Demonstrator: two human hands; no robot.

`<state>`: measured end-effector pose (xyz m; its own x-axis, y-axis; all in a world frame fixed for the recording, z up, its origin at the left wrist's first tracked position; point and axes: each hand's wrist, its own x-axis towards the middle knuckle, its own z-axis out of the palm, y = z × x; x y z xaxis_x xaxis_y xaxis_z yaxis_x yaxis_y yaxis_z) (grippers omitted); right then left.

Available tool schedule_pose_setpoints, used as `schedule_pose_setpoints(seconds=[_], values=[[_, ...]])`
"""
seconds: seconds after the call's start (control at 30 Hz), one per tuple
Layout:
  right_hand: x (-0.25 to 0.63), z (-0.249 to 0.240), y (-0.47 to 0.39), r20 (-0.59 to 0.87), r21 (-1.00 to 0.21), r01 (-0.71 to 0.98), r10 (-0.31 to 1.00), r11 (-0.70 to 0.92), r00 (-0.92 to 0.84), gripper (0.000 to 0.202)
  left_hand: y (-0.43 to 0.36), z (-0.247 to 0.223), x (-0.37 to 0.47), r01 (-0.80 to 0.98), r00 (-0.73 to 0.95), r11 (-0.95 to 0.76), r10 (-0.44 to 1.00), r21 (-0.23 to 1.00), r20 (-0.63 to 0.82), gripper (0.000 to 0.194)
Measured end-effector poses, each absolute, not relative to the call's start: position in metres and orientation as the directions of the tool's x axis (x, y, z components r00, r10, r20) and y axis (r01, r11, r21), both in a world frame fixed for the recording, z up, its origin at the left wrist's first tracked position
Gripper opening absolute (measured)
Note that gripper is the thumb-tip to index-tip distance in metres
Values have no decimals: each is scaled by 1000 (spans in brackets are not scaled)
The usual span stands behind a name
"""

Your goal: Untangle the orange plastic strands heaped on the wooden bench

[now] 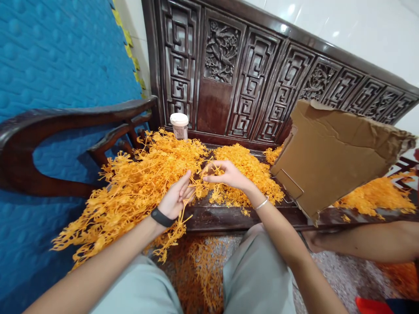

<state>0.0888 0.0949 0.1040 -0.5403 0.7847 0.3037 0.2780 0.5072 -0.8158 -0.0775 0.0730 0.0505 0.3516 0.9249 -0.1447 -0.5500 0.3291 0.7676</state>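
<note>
While the left hand (175, 198) curls around a bundle of orange plastic sprigs (131, 192) at about eight o'clock of the carved wooden bench (229, 216), its grip is clenched loosely on the stems, the thumb pointing up toward the other hand. That heap spills from the seat over the front edge at seven o'clock and hangs toward the floor. At twelve o'clock, against the bench back, stands a lidded cup (179, 125), apart from both hands. Just right of centre, the right hand (225, 174) pinches a single orange sprig (209, 169) between thumb and fingertips, its grip closed on that piece, above a second mound of loose orange pieces (245, 174). At three o'clock a torn cardboard sheet (330, 152) leans over the seat, and another person's forearm (366, 242) lies below it. To my eye, the work goes best if the left hand keeps the bundle steady while the right pulls one sprig at a time, slowly, since the branching tips tangle easily.
</note>
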Motion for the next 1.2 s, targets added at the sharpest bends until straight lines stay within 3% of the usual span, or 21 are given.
schedule_pose_setpoints(seconds=[0.23, 0.37, 0.5, 0.87, 1.03, 1.2], values=[[82, 99, 98, 249, -951, 46, 843, 307, -476, 20, 74, 52, -78, -549, 392, 346, 911, 760, -132, 57], [89, 92, 113, 232, -973, -22, 961, 231, -151, 15, 73, 51, -79, -547, 405, 333, 908, 768, -106, 56], [97, 84, 127, 79, -988, -125, 995, 86, 56, 11, 68, 49, -70, -489, 420, 364, 895, 793, -151, 55], [94, 79, 138, 154, -983, -46, 927, 180, 342, 15, 69, 52, -46, -522, 531, 446, 837, 727, -132, 54], [96, 80, 148, 338, -941, 141, 875, 308, 347, 17, 65, 56, -35, -576, 490, 424, 864, 699, -120, 53], [93, 80, 156, 379, -925, 155, 841, 346, 385, 18, 67, 61, -30, -610, 476, 411, 874, 677, -101, 53]])
